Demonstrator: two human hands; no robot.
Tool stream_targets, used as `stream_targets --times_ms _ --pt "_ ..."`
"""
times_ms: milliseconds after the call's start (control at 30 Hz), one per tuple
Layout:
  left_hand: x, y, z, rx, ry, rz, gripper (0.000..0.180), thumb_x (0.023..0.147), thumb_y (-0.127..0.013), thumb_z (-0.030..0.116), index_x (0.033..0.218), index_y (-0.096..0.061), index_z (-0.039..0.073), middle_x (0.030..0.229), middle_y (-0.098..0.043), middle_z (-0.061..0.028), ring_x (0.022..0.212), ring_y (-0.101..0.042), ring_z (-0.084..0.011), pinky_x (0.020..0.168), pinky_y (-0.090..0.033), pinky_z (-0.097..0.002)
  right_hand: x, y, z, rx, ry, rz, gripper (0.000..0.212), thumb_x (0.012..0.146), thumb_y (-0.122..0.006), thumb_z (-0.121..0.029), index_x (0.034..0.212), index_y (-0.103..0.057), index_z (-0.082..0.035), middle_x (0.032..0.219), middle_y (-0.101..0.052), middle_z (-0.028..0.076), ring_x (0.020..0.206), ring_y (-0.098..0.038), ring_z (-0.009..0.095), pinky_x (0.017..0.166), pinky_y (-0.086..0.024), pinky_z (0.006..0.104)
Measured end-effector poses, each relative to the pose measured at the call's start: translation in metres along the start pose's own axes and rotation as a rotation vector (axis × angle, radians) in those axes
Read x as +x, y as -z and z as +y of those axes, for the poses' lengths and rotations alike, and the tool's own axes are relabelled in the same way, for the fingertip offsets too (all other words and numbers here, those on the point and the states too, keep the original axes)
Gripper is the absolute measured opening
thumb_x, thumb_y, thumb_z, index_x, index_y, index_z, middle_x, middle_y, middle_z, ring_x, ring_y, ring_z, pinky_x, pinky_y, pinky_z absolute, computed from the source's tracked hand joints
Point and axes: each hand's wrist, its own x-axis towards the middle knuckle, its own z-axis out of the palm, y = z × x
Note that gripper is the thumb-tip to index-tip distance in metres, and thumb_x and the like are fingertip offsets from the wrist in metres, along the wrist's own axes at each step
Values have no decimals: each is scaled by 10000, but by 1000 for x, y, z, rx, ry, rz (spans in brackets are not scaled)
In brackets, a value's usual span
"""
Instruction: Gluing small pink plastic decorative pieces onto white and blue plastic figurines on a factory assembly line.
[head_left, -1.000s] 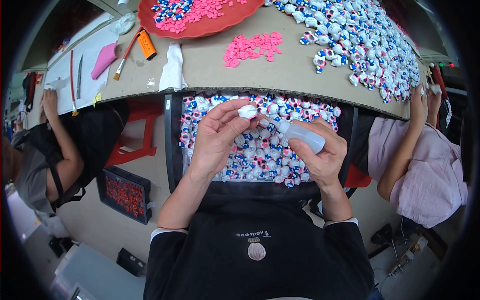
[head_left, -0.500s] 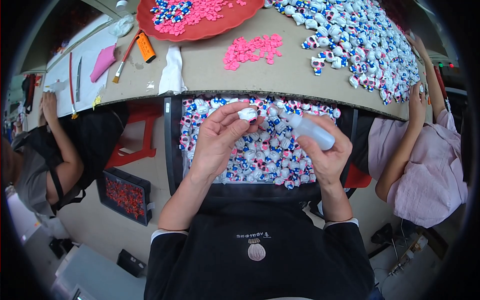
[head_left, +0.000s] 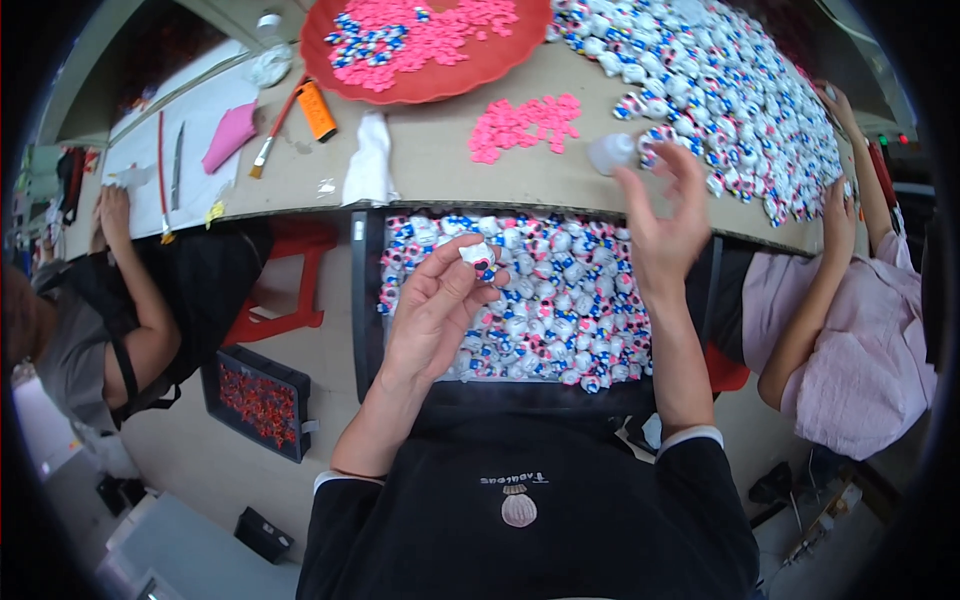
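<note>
One white-headed figurine (head_left: 478,258) sits pinched between the fingers (head_left: 454,288) of the left hand (head_left: 428,320), over a black tray (head_left: 366,310) of similar figurines (head_left: 560,290); the right hand (head_left: 667,235), fingers spread, is beside a translucent bottle (head_left: 610,153) at the worktop (head_left: 430,150), contact unclear.

clock centred on drawer (head_left: 364,310); loose figurines (head_left: 570,330) filled it. left hand (head_left: 425,320) above drawer at nine, held figurine (head_left: 478,258) in its fingers toward ten. right hand (head_left: 665,235) at two, reached over edge of table (head_left: 440,170). bottle (head_left: 612,153) on table near one, just beside right thumb. figurine heap (head_left: 720,100) farther out at one. piece pile (head_left: 525,127) at twelve; plate (head_left: 430,97) beyond at eleven, more pieces in it. cloth (head_left: 369,165) between ten and eleven; lighter (head_left: 317,112) behind cloth; brush (head_left: 264,150) at ten. stool (head_left: 307,280) at nine; bin (head_left: 255,440) on floor below nine.
</note>
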Motion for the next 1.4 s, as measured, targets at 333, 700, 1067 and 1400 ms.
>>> stream_targets --times_ms 333,700,1067,1400 --pt "-34 36 32 -181 -169 54 383 927 -515 186 1266 -442 24 1137 -567 -115 949 -582 -169 816 -478 -264 -1 -146 -82 201 404 -476 103 791 -625 -82 864 -636 -9 887 -602 115 780 -593 269 689 -482 338" --pt "-33 33 22 -182 -125 -19 307 942 -488 195 1181 -512 4 1068 -581 -86 937 -564 -159 833 -463 -288 -29 -76 -99 634 30 -907 146 737 -699 -76 877 -689 -36 789 -608 44 678 -580 119 575 -445 232" --pt "-35 37 17 -72 -80 25 343 944 -475 147 1252 -462 -3 1129 -569 -130 961 -584 -193 843 -472 -300 1 -109 -92 50 342 -424 230 761 -689 -151 954 -652 -32 903 -630 117 805 -623 292 679 -502 359" --pt "-31 31 10 -89 -33 9 313 916 -520 103 1214 -495 15 1109 -576 -130 959 -599 -213 810 -487 -297 2 -51 -40 -84 144 -418 84 791 -619 -51 862 -641 -13 803 -617 114 662 -608 252 589 -473 333"
